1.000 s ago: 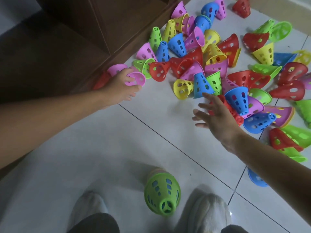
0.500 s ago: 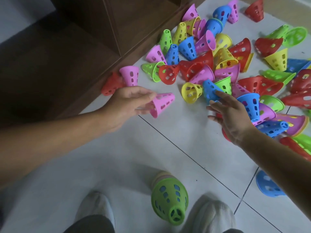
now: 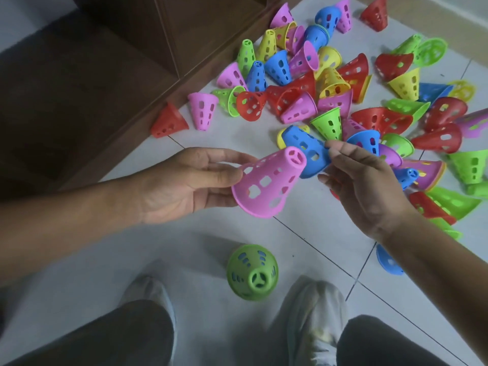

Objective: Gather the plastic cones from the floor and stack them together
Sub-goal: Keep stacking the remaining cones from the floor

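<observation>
**Pink cone and blue cone held tip to mouth, ready to nest**

The left hand (image 3: 190,180) holds a pink cone (image 3: 269,180) by its wide rim, thumb above and fingers below, so the grip is partly closed around the base. The cone's long axis runs up and to the right, with its narrow spoked tip pointing at the right hand (image 3: 361,186). That hand pinches a blue cone (image 3: 306,151) between thumb and fingertips; which way the blue cone's open mouth faces cannot be told for sure. The two cones touch or nearly touch at the pink tip, both held above the floor (image 3: 290,247).

The coming move likely turns on lining up the two axes so that one cone slides over the other; the hands are equally near the meeting point.

A green-topped stack (image 3: 252,273) stands upright on the floor between the person's feet, nearer the left hand. The loose pile of cones (image 3: 343,88) lies beyond both hands, beside a dark wooden cabinet (image 3: 132,62).

No brand, label or writing can be read on any cone.
</observation>
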`<move>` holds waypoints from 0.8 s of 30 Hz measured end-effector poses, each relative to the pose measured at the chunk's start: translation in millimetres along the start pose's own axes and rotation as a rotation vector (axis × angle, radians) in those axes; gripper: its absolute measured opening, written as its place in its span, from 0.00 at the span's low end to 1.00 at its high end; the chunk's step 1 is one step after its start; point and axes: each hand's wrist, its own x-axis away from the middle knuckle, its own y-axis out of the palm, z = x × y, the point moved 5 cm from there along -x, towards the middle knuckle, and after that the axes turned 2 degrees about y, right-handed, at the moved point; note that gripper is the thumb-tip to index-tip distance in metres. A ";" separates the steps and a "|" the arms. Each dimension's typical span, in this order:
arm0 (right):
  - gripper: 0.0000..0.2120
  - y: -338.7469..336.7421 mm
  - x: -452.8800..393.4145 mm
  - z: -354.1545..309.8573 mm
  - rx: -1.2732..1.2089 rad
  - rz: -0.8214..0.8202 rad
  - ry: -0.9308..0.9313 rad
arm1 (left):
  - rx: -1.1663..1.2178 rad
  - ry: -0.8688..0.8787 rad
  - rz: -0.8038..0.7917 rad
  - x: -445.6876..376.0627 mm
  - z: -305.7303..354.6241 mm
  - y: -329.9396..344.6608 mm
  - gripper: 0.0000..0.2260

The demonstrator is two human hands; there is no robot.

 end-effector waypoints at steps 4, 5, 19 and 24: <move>0.06 5.8 28.1 -4.4 -0.153 -0.081 0.015 | 0.034 -0.055 -0.116 13.4 -10.5 13.6 0.24; 0.06 5.7 33.6 -5.6 -0.197 -0.095 0.017 | 0.043 -0.072 -0.148 16.4 -13.5 16.3 0.24; 0.13 31.2 94.7 -10.6 -0.299 -0.433 0.077 | -0.327 -0.156 -0.095 43.2 -47.6 12.9 0.15; 0.21 38.6 107.8 5.0 -0.214 -0.549 0.152 | -0.408 -0.140 -0.046 42.2 -57.5 5.0 0.14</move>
